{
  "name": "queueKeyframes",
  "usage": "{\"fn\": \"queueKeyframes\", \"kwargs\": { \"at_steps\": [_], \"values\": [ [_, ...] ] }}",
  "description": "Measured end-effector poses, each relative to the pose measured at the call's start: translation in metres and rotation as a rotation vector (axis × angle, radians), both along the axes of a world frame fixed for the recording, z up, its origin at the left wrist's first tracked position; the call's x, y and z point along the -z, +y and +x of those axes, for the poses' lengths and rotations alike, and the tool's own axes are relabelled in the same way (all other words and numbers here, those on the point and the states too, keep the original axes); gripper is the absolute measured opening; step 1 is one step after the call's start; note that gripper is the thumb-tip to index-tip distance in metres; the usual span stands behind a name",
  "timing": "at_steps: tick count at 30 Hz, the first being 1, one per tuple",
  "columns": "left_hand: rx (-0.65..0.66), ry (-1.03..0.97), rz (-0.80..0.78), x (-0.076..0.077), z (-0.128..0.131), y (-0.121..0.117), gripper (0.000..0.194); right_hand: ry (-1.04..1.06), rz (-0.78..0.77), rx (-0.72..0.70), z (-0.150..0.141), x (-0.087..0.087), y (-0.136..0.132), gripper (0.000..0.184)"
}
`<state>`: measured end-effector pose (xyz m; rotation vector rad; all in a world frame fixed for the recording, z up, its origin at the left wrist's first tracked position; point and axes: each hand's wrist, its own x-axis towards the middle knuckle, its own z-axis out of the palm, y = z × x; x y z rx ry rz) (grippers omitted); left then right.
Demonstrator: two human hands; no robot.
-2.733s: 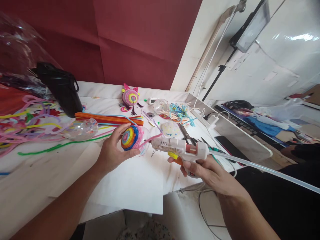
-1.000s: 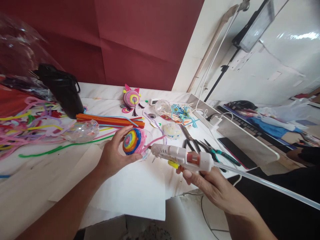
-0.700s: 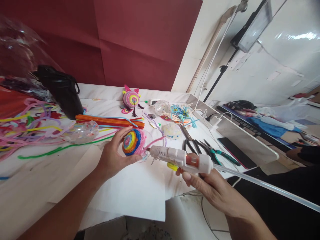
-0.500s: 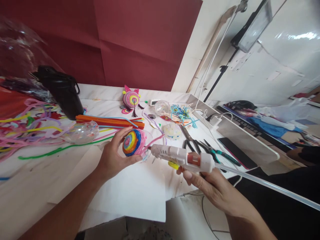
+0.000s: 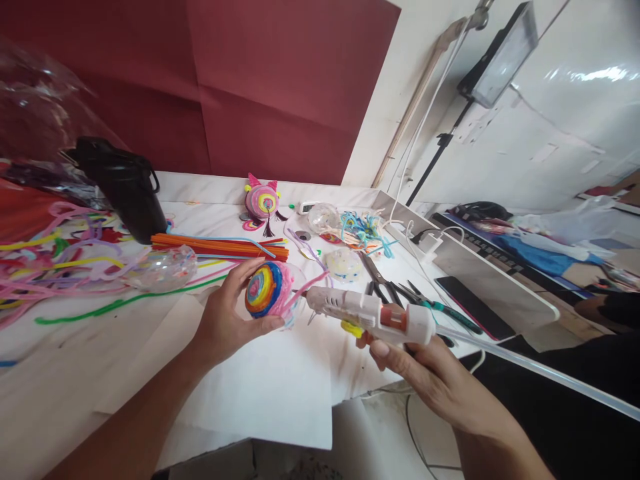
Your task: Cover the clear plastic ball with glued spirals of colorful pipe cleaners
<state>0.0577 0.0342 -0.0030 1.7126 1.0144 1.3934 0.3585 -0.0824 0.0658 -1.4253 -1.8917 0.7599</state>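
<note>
Between thumb and fingers, my left hand (image 5: 227, 310) grips a clear plastic ball partly covered in coiled pipe cleaners (image 5: 265, 290) in blue, orange, yellow and pink. A loose pink pipe cleaner end (image 5: 313, 283) sticks out from its right side. My right hand (image 5: 425, 373) is wrapped round a white glue gun (image 5: 370, 312) with a yellow trigger and a long clear glue stick at its back. The nozzle points left, close to the pink edge of the ball; I cannot tell whether it touches. White paper (image 5: 270, 393) lies below both.
Scissors (image 5: 377, 277) and green-handled pliers (image 5: 445, 313) lie to the right, beside a dark phone (image 5: 475, 307). Behind are orange pipe cleaners (image 5: 220, 247), clear balls (image 5: 343, 265) and a pink decorated ball (image 5: 263, 200). A black bottle (image 5: 123, 190) stands at left.
The glue gun has shifted slightly right, its nozzle drawing back a little from the ball. The ball has turned slightly in my left hand.
</note>
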Motion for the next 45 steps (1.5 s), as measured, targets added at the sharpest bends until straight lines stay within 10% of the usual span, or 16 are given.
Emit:
{"fn": "queueKeyframes", "kwargs": {
  "at_steps": [45],
  "values": [
    [0.173, -0.015, 0.206, 0.01, -0.007, -0.003, 0.088, 0.005, 0.079, -0.005, 0.003, -0.006, 0.001, 0.049]
  ]
}}
